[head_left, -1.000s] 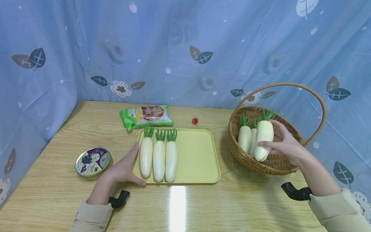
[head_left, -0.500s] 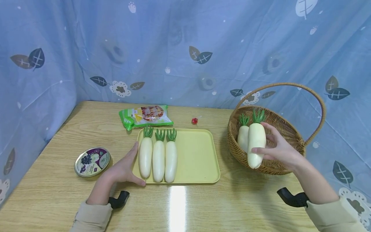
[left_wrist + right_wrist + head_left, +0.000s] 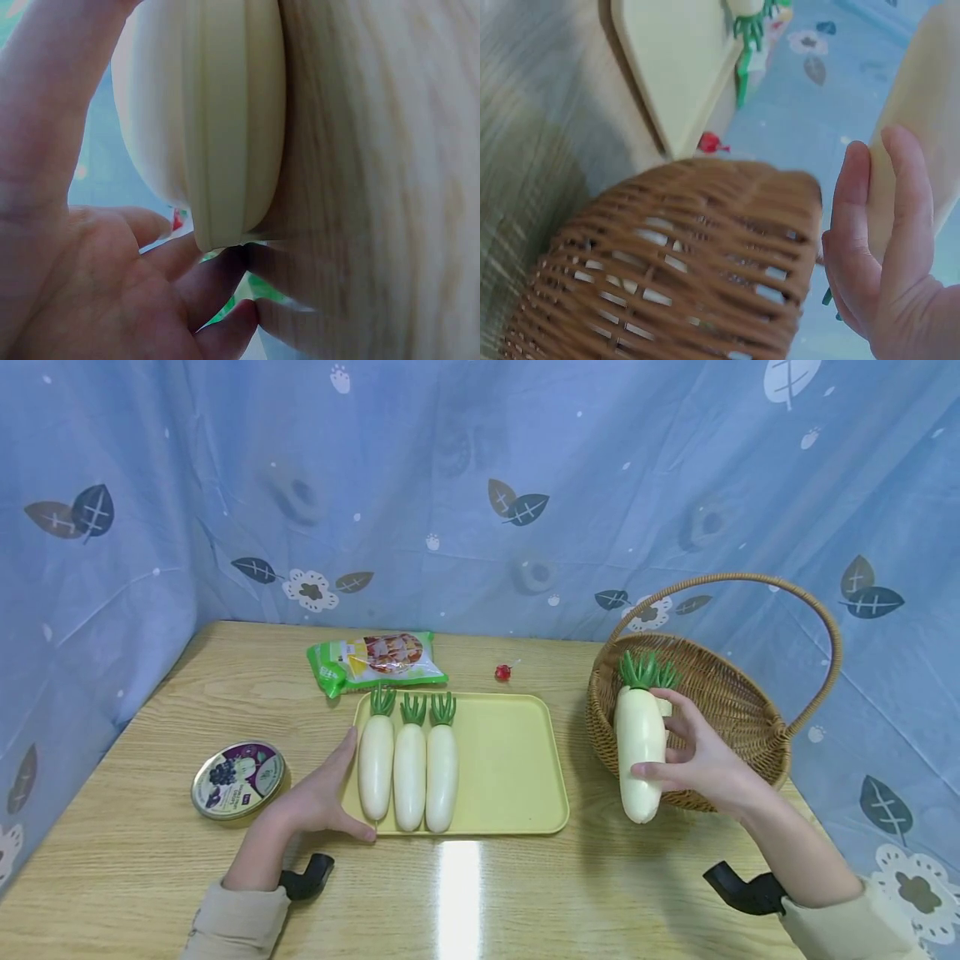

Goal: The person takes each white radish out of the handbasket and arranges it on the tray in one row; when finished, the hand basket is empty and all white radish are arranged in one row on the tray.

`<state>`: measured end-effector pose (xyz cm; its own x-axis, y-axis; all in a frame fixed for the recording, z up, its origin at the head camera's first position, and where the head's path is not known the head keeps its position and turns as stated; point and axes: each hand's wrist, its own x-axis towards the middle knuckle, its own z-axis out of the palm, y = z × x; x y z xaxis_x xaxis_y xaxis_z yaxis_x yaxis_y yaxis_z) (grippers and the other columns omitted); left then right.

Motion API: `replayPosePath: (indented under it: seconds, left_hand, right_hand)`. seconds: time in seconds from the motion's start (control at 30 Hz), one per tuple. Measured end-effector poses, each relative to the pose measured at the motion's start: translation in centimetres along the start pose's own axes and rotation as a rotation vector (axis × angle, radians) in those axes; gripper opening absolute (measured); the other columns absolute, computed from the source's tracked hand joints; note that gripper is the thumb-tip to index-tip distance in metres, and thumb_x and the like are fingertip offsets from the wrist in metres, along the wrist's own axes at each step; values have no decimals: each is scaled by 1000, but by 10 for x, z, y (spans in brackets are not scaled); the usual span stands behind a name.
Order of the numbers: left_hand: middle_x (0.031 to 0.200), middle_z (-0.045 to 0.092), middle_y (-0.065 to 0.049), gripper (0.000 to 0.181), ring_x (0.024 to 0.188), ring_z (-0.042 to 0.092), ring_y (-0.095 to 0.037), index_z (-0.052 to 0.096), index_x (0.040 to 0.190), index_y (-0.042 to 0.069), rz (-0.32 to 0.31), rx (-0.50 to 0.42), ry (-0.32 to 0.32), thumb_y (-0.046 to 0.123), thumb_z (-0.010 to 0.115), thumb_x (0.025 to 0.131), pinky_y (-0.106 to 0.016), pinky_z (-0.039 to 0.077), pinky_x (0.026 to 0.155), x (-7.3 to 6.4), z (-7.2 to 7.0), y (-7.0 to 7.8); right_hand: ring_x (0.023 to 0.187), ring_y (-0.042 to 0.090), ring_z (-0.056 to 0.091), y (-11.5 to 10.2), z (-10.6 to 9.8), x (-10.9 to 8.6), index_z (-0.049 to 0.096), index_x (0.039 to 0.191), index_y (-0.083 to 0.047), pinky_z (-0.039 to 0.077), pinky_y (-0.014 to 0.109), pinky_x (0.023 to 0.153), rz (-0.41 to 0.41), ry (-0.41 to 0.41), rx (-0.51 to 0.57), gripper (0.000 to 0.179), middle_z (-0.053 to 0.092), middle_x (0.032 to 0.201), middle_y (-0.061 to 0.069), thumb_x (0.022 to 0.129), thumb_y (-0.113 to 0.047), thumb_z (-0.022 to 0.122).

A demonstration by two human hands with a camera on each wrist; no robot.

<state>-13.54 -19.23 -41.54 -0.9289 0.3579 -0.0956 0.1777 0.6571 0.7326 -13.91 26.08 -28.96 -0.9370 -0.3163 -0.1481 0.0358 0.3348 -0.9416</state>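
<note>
In the head view my right hand (image 3: 701, 760) grips a white radish (image 3: 639, 747) with a green top. It is raised over the left side of a wicker basket (image 3: 731, 693), thumb on the near face, fingers behind. Part of another pale radish (image 3: 663, 707) shows behind it. My left hand (image 3: 318, 797) spreads along the left edge of a yellow tray (image 3: 510, 768), thumb near the front corner. In the left wrist view its fingers touch the tray rim (image 3: 225, 120). Three radishes (image 3: 410, 772) lie side by side on the tray's left half, tops pointing away.
A green snack bag (image 3: 378, 660) lies behind the tray, with a small red object (image 3: 503, 672) to its right. Left of my left hand sits a round tin (image 3: 238, 779). The basket's tall handle (image 3: 828, 635) arches up. A blue curtain (image 3: 450, 485) hangs behind the wooden table (image 3: 540, 893).
My right hand has lifted the radish out of the basket's middle and carried it left and toward the front. My left hand and the tray have stayed in place.
</note>
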Motion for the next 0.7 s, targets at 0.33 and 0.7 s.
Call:
replayPosePath:
  seconds: [0.33, 0.7]
  left_hand:
    - [148, -5, -28, 145, 134, 2, -43, -11, 143, -4, -16, -25, -4, 39, 89, 46, -55, 10, 107, -1, 0, 0]
    - [148, -6, -27, 145, 134, 2, -43, -11, 143, -3, -27, -32, -9, 40, 89, 47, -54, 10, 107, 0, -1, 0]
  right_hand:
    - [100, 31, 58, -1, 16, 0, 8, 142, -21, 52, 49, 67, -44, -76, 27, 92, 20, 137, 29, 76, 0, 69]
    - [103, 27, 57, 0, 31, 8, 12, 139, -22, 51, 46, 70, -7, -127, 76, 89, 22, 137, 25, 76, -2, 71]
